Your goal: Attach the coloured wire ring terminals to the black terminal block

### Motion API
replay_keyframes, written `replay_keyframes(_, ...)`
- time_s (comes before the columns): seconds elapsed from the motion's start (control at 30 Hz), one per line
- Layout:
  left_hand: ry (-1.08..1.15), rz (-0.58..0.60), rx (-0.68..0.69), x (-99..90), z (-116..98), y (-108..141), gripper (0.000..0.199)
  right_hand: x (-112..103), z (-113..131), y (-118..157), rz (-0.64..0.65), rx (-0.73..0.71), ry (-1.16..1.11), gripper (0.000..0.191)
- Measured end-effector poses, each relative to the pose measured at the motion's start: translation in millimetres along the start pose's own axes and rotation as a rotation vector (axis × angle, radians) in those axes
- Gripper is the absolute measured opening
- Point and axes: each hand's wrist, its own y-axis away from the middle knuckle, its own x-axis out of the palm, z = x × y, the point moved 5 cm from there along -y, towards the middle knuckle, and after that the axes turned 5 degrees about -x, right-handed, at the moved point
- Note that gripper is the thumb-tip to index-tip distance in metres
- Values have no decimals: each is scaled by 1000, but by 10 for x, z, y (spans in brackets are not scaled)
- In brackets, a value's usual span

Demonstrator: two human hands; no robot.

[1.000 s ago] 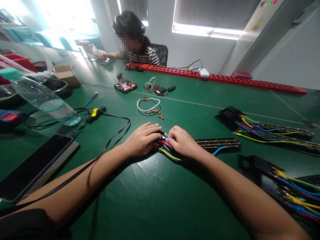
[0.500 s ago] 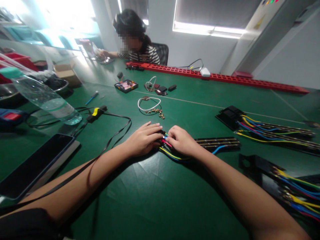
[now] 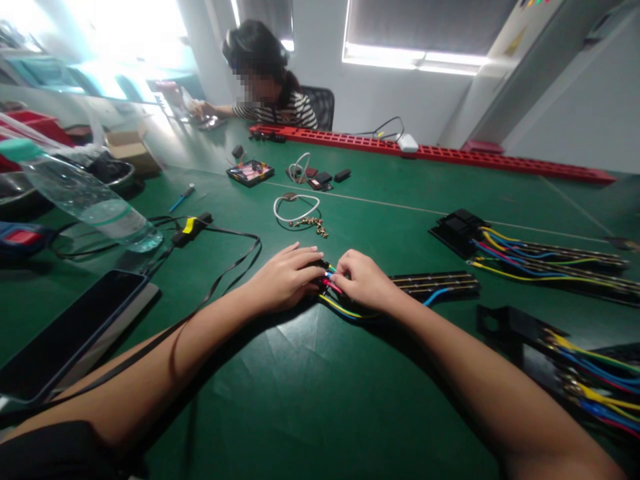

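On the green table, a black strip assembly [image 3: 435,285] with brass-coloured lines lies at the centre, partly under my hands. My right hand [image 3: 361,280] is closed in a pinch at the blue wire among the coloured wires [image 3: 345,311] at its left end. My left hand [image 3: 290,279] rests over that end, fingers wrapped over the black part, which is mostly hidden beneath the palm. Red, blue and yellow-green wires show between the hands. Beyond them lie small brass screws [image 3: 317,225] in a loose group, beside a white loop [image 3: 296,209].
Wired black assemblies [image 3: 460,230] lie at the right, more [image 3: 540,333] nearer. At left are a phone [image 3: 75,333], a tilted bottle [image 3: 100,207] and a black cable [image 3: 235,267] crossing my left forearm. A person [image 3: 270,80] sits across, behind a red slotted rail [image 3: 435,155].
The whole view has shifted very slightly. Both hands keep the same place and pose at the wires.
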Motion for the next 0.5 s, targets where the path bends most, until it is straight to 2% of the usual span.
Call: replay_keyframes(0.5,-4,-20,18,30,33,29,31,-41,-1,39,35,29,75,22)
